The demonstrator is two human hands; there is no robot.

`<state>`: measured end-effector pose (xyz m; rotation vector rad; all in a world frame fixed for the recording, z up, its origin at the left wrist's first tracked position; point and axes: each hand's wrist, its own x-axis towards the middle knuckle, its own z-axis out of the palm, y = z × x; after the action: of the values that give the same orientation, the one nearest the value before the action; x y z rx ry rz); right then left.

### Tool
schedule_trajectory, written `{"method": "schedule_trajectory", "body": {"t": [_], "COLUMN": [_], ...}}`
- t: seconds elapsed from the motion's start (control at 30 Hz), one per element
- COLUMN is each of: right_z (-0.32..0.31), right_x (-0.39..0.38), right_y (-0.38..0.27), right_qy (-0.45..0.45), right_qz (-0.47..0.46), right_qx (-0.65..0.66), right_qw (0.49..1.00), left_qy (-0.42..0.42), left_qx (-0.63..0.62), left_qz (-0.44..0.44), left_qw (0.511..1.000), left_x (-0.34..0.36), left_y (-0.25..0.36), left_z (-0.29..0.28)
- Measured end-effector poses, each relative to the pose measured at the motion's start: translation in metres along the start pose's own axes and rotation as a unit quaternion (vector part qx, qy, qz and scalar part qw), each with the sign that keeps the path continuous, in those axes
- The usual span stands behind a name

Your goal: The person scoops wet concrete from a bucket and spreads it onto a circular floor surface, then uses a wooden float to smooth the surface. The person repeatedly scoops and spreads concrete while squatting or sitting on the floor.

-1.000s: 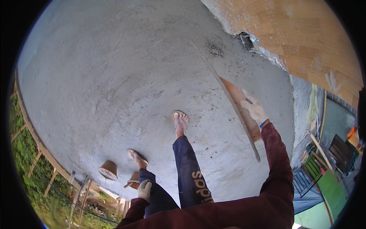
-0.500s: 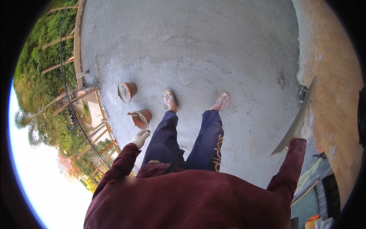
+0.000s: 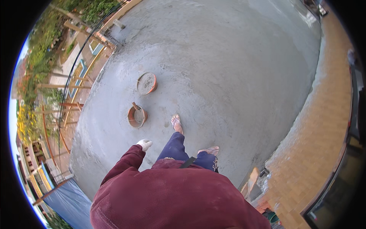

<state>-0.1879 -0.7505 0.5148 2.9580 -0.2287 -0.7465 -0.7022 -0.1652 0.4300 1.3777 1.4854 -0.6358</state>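
My left hand (image 3: 145,144), in a white glove, hangs left of my legs with fingers curled together and nothing visible in them. My right hand is hidden behind my maroon top. At the lower right, part of a wooden float (image 3: 251,180) shows beside my body. Ahead of my left hand, on wet-looking grey concrete (image 3: 236,65), stand an orange bucket (image 3: 132,118) with a handle sticking out and another bucket (image 3: 147,83) holding grey mortar. My sandalled feet (image 3: 176,123) are on the concrete.
A strip of tan tiled floor (image 3: 305,149) runs along the right, beside a dark frame. The slab's left edge has timber framing (image 3: 61,86) and a black cable (image 3: 68,80), with trees and a yard below. A blue tarpaulin (image 3: 70,200) is at lower left.
My view has swung round. The buckets now appear higher in it, and my feet have stepped. My right hand, earlier on the float, has dropped out of sight behind my body.
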Motion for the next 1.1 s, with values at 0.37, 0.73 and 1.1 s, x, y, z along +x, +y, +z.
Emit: {"method": "schedule_trajectory", "body": {"t": [0.37, 0.73, 1.1], "right_z": [-0.03, -0.073, -0.06], "right_x": [-0.094, -0.071, -0.039], "right_y": [-0.302, -0.479, -0.798], "right_qy": [-0.134, -0.14, -0.122], "right_qz": [-0.263, -0.296, -0.498], "right_qx": [-0.03, -0.141, -0.285], "right_qw": [0.955, 0.934, 0.81], "left_qy": [0.148, 0.175, 0.247], "left_qx": [-0.33, -0.733, -0.736], "left_qz": [0.052, -0.016, -0.215], "left_qw": [0.931, 0.657, 0.592], "left_x": [0.106, 0.218, 0.199], "left_y": [-0.062, -0.045, -0.118], "left_z": [-0.136, -0.181, -0.087]}}
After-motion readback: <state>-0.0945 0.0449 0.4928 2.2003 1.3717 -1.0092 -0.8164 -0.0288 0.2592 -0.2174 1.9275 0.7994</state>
